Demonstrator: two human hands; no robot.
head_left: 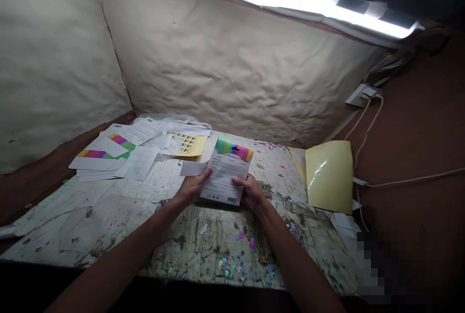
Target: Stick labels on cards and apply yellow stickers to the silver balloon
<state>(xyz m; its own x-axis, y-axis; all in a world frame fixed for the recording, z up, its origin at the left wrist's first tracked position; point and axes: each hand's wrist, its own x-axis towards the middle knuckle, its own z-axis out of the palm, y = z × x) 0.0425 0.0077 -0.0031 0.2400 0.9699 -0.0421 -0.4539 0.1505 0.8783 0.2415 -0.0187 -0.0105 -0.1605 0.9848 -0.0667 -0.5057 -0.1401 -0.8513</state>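
Both hands hold a printed package card above the table, its text side toward me. It has a rainbow-striped top with a dark hang hole, and a barcode at the lower right. My left hand grips its left edge, thumb on the front. A small blank white paper piece sticks out to the left by that hand; whether the hand holds it too, I cannot tell. My right hand is closed on the right edge, thumb across the text and the other fingers hidden behind.
White and rainbow-striped cards lie piled at the left, beside clear plastic and a yellow label sheet. A glossy yellow sheet stands at the right near white cables. Shiny round bits and pink scraps are scattered in front.
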